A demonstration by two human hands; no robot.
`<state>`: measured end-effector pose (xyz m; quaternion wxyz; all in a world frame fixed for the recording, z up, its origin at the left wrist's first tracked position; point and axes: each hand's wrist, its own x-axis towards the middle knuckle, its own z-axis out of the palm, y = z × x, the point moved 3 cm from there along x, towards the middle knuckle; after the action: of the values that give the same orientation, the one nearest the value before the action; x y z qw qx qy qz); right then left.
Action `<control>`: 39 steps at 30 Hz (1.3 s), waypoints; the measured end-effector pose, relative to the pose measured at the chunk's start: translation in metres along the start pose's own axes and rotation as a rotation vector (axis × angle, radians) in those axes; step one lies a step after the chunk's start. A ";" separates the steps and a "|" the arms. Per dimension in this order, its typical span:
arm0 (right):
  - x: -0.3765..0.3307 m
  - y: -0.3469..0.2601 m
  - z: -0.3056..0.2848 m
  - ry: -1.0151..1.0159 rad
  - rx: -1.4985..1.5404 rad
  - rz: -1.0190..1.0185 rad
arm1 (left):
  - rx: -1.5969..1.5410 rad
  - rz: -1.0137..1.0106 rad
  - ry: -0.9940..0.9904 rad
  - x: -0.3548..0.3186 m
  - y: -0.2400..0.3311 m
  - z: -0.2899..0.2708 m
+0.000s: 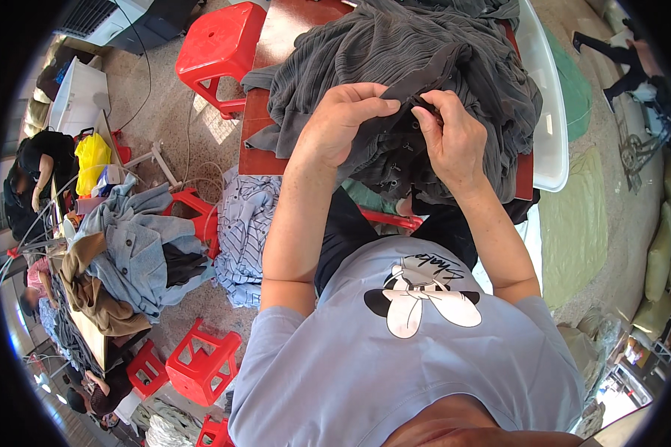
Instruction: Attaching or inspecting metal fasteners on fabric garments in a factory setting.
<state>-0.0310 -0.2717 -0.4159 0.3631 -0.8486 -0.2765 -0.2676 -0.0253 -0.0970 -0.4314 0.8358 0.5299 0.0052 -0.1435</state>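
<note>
A heap of dark grey ribbed garments (pixel 365 45) covers most of the reddish-brown table in front of me. My left hand (pixel 343 123) is closed, thumb and forefinger pinching the edge of one dark grey garment (pixel 376 141) and holding it raised off the heap. Close beside it, my right hand (pixel 455 138) is pinched at the same edge. A small dark thing shows at its fingertips; whether it is a tool or a fold of cloth I cannot make out. Small round fastenings are visible on the cloth below my hands.
A red stool (pixel 220 45) stands left of the reddish-brown table (pixel 261 123). A white plastic tub (pixel 552 112) borders the table's right side. Checked cloth (pixel 242 231) and blue-grey garments (pixel 138 238) lie left. Another red stool (pixel 201 365) is lower left. Several people work far left.
</note>
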 end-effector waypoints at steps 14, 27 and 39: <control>-0.001 0.015 0.003 0.013 0.392 0.338 | 0.047 0.023 0.009 0.001 0.001 0.001; 0.027 0.037 0.002 -0.011 0.758 0.649 | 0.156 -0.057 -0.053 -0.007 0.008 -0.007; 0.003 0.012 -0.003 -0.086 0.172 0.171 | -0.004 -0.093 0.061 -0.007 0.008 -0.007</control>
<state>-0.0216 -0.2802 -0.4181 0.4439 -0.8454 -0.2404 -0.1746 -0.0291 -0.0854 -0.4262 0.8287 0.5315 0.0555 -0.1662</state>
